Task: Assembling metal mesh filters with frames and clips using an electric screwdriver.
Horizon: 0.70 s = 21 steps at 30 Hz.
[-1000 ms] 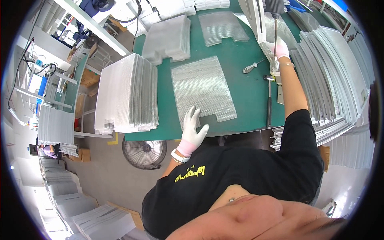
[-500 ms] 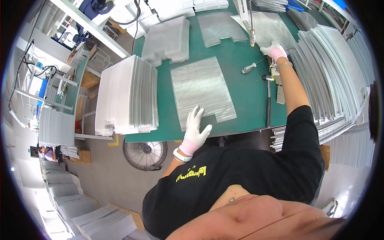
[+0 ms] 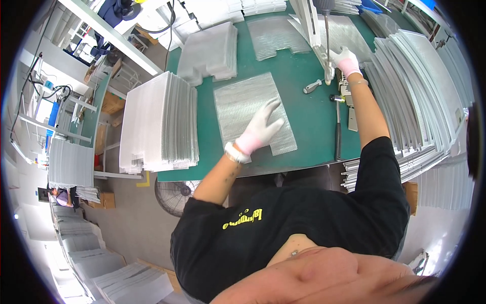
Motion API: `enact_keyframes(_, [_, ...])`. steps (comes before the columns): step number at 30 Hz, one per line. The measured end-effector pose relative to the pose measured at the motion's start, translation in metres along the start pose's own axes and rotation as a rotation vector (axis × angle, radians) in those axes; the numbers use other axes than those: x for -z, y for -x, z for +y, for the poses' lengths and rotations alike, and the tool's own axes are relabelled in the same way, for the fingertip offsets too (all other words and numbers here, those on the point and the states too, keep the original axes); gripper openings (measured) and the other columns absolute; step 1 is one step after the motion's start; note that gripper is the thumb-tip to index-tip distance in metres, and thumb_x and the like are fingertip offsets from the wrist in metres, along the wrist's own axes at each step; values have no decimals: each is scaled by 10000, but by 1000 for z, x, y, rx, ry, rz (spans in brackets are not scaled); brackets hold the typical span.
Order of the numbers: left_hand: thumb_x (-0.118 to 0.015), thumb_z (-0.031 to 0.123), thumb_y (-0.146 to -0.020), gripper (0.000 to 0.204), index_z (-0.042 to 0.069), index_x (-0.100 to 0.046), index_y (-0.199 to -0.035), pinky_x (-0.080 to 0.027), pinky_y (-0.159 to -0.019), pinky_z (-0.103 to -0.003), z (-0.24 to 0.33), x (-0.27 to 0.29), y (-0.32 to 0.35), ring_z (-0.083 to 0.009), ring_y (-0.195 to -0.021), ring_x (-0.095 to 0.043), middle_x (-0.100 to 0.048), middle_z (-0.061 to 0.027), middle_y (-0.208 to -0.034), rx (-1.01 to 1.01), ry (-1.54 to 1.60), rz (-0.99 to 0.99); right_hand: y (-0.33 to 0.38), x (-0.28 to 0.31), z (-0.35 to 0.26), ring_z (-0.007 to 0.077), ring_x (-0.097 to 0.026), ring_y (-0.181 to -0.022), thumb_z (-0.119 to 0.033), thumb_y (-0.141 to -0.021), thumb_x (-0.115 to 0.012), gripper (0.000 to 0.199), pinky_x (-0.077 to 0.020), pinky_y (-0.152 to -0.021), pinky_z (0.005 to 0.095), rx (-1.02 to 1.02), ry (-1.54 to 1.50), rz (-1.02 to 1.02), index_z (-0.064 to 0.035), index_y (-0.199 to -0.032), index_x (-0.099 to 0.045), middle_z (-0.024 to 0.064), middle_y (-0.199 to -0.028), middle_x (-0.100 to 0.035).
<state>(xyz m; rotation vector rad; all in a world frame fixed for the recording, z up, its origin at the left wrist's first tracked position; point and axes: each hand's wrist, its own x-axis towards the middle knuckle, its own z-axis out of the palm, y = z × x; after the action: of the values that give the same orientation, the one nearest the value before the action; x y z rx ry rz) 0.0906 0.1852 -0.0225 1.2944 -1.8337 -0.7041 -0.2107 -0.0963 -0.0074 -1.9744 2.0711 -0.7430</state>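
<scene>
A translucent, finely ribbed panel (image 3: 238, 104) with a notch at its near edge lies flat on the green table (image 3: 202, 137). Over its right part is my left hand (image 3: 258, 126), white-gloved, fingers apart, holding nothing; whether it touches the panel I cannot tell. My right hand (image 3: 347, 62), also gloved, reaches to the far right, its fingers curled at a long white metal bar (image 3: 310, 28). A thin rod with a dark cylindrical top (image 3: 324, 6) runs alongside that bar. Behind the hand lies another ribbed panel (image 3: 349, 35).
A screwdriver (image 3: 312, 87) and a hammer (image 3: 338, 129) lie right of the middle panel. Tall panel stacks stand at the left (image 3: 159, 121) and right (image 3: 415, 86). More panels (image 3: 210, 50) lie at the back left. A floor fan (image 3: 174, 197) stands below the table's edge.
My left hand has moved up and right from the panel's near edge. The white bar and rod have come nearer and lower, beside my right hand, which has hardly moved.
</scene>
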Motion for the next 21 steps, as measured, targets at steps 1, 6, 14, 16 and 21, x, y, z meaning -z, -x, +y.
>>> enact_keyframes(1, [-661, 279, -923, 621, -20, -453, -1425, -306, -1174, -407, 1, -3, -23, -342, -1400, -407, -438, -228, -1487, 37, 141, -60, -1, 0, 0, 422, -614, -1166, -637, -777, -666, 885, -468, -1031, 439, 0, -29, 31, 91, -1271, -572, 328, -1194, -638])
enact_keyframes(6, [-593, 369, -985, 638, -30, -430, -1455, -334, -1160, -359, -24, -37, -149, -280, -1375, -457, -493, -195, -1473, 142, 586, -206, 10, 17, -25, 409, -626, -1151, -621, -801, -676, 897, -476, -1014, 433, -33, -209, 225, 97, -1317, -524, 335, -1188, -634])
enact_keyframes(14, [-409, 242, -1044, 232, 106, -595, -1063, -505, -712, -316, -58, -98, -287, -145, -850, -617, -629, -65, -932, -351, 849, 385, 88, -4, -82, 406, -562, -1151, -413, -749, -828, 730, -446, -1015, 440, 487, -258, 464, 1, -1298, -582, 287, -1226, -572])
enact_keyframes(16, [-436, 218, -1038, 203, 94, -597, -1047, -505, -704, -307, -26, -138, -278, -149, -821, -617, -630, -61, -912, -143, 889, 275, 92, -1, -19, 422, -553, -1165, -416, -743, -833, 695, -443, -1018, 458, 365, -171, 532, -25, -1274, -611, 298, -1254, -560])
enact_keyframes(21, [-640, 221, -970, 418, -18, -574, -1305, -469, -994, -338, 0, -37, -171, -218, -1132, -612, -652, -147, -1225, 152, 858, 114, 165, 50, -36, 442, -408, -1327, -314, -767, -826, 655, -333, -1118, 496, 419, -209, 642, -96, -1337, -589, 296, -1420, -438])
